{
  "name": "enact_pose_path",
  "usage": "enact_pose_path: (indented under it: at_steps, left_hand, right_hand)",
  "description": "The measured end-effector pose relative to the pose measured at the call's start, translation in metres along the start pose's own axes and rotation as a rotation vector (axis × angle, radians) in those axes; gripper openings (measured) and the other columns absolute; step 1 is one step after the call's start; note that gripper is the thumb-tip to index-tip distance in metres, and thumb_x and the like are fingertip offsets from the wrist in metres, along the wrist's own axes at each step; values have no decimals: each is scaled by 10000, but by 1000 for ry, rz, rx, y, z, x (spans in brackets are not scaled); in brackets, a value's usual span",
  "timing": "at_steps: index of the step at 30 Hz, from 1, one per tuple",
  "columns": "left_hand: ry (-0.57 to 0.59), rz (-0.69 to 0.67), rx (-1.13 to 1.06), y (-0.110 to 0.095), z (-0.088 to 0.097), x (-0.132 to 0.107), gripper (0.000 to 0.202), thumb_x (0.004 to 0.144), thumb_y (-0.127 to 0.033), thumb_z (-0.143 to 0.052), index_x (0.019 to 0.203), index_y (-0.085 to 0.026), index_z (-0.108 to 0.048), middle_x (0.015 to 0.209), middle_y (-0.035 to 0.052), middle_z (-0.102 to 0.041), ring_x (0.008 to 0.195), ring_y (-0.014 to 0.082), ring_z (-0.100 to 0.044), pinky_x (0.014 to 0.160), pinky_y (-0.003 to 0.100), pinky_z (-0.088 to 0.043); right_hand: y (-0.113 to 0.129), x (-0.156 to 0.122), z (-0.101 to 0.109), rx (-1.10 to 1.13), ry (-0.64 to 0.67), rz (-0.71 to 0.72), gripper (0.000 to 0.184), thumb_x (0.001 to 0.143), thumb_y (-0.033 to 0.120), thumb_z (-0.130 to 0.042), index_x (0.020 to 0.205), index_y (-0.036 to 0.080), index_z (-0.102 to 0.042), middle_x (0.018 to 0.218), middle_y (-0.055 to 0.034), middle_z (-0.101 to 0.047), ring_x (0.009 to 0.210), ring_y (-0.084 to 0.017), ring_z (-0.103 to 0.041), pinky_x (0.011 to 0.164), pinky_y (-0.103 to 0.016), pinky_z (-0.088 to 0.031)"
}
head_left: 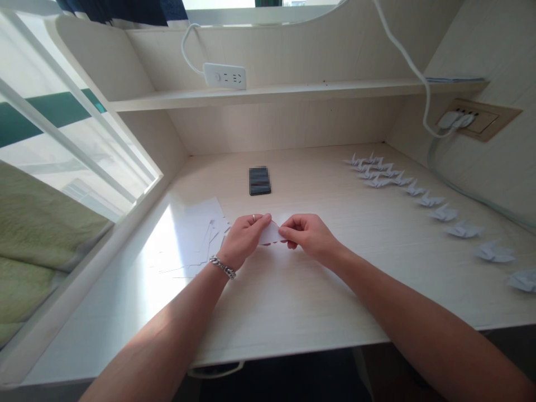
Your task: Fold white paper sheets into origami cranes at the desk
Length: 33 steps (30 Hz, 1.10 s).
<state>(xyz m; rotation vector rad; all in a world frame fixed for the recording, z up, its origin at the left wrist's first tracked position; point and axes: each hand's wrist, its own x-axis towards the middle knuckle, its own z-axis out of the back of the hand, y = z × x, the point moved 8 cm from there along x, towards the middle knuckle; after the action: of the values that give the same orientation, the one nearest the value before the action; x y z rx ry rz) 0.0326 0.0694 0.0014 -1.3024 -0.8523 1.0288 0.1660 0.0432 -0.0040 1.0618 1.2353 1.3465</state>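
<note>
Both hands meet over the middle of the pale wooden desk [293, 290] and pinch a small folded piece of white paper [270, 234] between them. My left hand [243, 239], with a ring and a metal bracelet, grips the paper's left side with curled fingers. On the paper's right side my right hand [310, 234] pinches it with thumb and fingertips. The paper rests low, close to the desk surface. A loose stack of white paper sheets [188, 234] lies just left of my left hand.
A dark small box-like object [259, 181] lies behind the hands. Several folded white paper cranes [419, 192] line the desk's right side. A power strip [224, 75] sits on the shelf, and a wall socket [473, 118] with a white cable is at the right. A window lies left.
</note>
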Motion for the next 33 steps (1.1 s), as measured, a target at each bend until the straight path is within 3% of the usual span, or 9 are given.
enact_pose_path:
  at_steps: [8, 15, 24, 28, 33]
  left_hand:
    - [-58, -97, 151, -6, 9, 1, 322, 756, -464, -697, 738, -143, -674, 679, 24, -635, 606, 123, -522, 558, 247, -391]
    - [-87, -92, 196, -4, 8, 1, 345, 759, -486, -686, 743, -142, -685, 671, 26, -650, 597, 126, -535, 557, 248, -394]
    - [-290, -105, 102, -11, 33, -1, 323, 705, -449, -741, 733, -130, -693, 639, 24, -647, 587, 125, -533, 557, 249, -396]
    - [-278, -114, 118, -11, 31, -1, 307, 718, -437, -733, 736, -133, -696, 644, 23, -650, 590, 123, -533, 558, 247, -395]
    - [-208, -148, 191, -11, 19, -2, 311, 741, -455, -710, 728, -145, -698, 675, 32, -673, 612, 137, -562, 570, 252, -416]
  right_hand:
    - [-2, 2, 3, -24, -2, 21, 157, 752, 304, -691, 738, 151, -660, 657, -19, -652, 551, -114, -575, 549, -255, -457]
    - [-5, 3, 1, -31, 19, -39, 185, 777, 329, -680, 735, 151, -652, 621, -14, -639, 525, -101, -554, 530, -243, -437]
    - [0, 0, 19, -44, 111, -65, 160, 761, 291, -712, 715, 144, -667, 655, -32, -671, 561, -103, -565, 556, -238, -451]
    - [-6, 2, 21, 78, 30, -124, 262, 834, 400, -648, 786, 144, -682, 749, -61, -704, 606, -113, -610, 606, -256, -498]
    - [-10, 2, -2, 138, 104, -128, 308, 808, 443, -677, 742, 142, -673, 727, -67, -704, 642, -131, -633, 620, -263, -519]
